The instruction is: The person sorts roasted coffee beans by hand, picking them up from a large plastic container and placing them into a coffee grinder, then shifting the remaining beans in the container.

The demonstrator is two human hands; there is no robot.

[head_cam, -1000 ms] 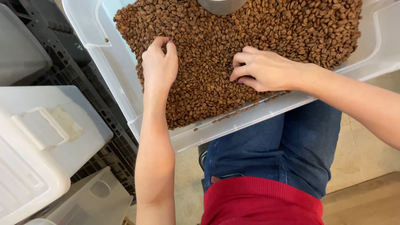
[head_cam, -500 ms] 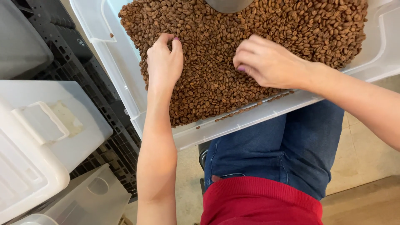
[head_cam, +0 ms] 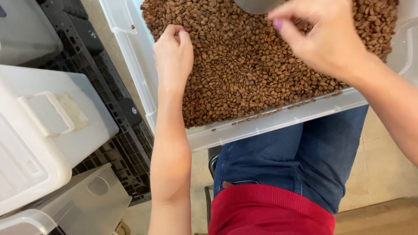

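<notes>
A clear plastic tray [head_cam: 270,124] lies across my lap, filled with brown coffee beans [head_cam: 244,69]. My left hand [head_cam: 174,56] rests on the beans near the tray's left side, fingers curled in and thumb against the forefinger. My right hand [head_cam: 324,37] is raised above the beans at the upper right and blurred by motion. Its thumb and fingertips are pinched together, and I cannot make out anything between them. It hovers close to a grey metal bowl [head_cam: 257,5] that sits at the top edge of the view.
White lidded plastic bins [head_cam: 48,130] stand on the left, on a black slotted pallet [head_cam: 113,109]. A translucent container [head_cam: 82,200] sits at the lower left. Below are my blue jeans [head_cam: 300,161], a red top and a tan tiled floor [head_cam: 383,169].
My right hand has lifted off the beans and moved up and right toward the metal bowl. My left hand stays in place on the beans. The view has shifted slightly.
</notes>
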